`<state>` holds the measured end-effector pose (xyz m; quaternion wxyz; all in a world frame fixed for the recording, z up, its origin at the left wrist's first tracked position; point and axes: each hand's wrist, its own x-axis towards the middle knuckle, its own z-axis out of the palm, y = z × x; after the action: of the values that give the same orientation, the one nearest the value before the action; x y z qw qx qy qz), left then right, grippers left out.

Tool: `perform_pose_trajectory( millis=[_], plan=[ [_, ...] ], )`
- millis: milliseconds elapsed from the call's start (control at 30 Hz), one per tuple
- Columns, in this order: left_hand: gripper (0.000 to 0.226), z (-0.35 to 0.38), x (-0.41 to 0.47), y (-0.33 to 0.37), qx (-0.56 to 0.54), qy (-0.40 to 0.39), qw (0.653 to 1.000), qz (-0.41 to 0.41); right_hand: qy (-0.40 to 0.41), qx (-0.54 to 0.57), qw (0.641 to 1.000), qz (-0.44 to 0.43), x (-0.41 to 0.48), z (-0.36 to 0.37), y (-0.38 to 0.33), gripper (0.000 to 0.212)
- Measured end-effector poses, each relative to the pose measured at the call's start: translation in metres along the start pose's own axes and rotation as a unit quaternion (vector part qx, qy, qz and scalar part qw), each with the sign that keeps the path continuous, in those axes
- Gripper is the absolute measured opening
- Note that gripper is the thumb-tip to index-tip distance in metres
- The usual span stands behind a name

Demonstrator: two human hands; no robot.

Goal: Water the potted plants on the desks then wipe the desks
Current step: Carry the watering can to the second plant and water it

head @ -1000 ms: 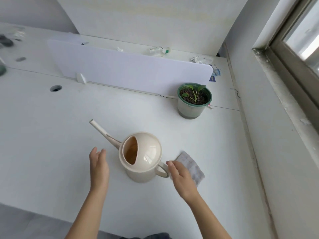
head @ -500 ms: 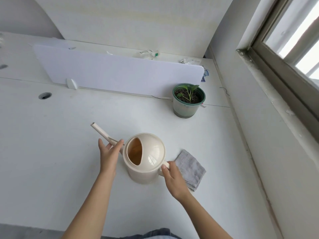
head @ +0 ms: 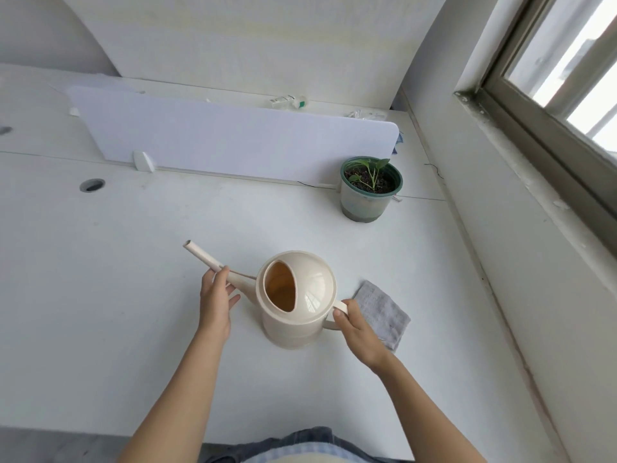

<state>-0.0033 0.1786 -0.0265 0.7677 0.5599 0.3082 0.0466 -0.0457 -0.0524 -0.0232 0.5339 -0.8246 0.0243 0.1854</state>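
A cream watering can (head: 300, 300) stands on the white desk (head: 117, 279), its long spout pointing up and to the left. My right hand (head: 359, 330) grips the can's handle on its right side. My left hand (head: 215, 300) holds the spout near its base, fingers curled round it. A small potted plant (head: 370, 188) in a green-rimmed pot stands at the back right by the divider. A folded grey cloth (head: 384, 312) lies flat on the desk just right of the can, partly under my right hand.
A white divider panel (head: 233, 142) runs along the back of the desk. A cable hole (head: 91, 185) is at the left. Small items (head: 288, 101) lie on the desk beyond the divider. A wall and window frame (head: 534, 105) close the right side.
Both hands moved in from beside the can: the right hand closed on the handle, the left hand closed round the spout. The can has stayed on the desk.
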Motion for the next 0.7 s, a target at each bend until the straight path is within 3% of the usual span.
perform_pose_trajectory(
  millis=[267,467,700],
  plan=[
    [0.018,-0.032,-0.037,-0.002,-0.055,0.034,0.998,-0.009,-0.116,-0.061,0.991,0.007,0.001,-0.017,-0.008,0.016],
    [0.024,-0.050,-0.088,0.006,-0.077,0.087,0.993,0.020,-0.200,0.019,0.980,0.011,-0.031,-0.031,-0.029,0.018],
    [0.023,-0.078,-0.170,0.008,-0.116,0.153,0.980,0.058,-0.198,0.034,0.980,0.004,-0.073,-0.020,-0.037,0.033]
  ],
)
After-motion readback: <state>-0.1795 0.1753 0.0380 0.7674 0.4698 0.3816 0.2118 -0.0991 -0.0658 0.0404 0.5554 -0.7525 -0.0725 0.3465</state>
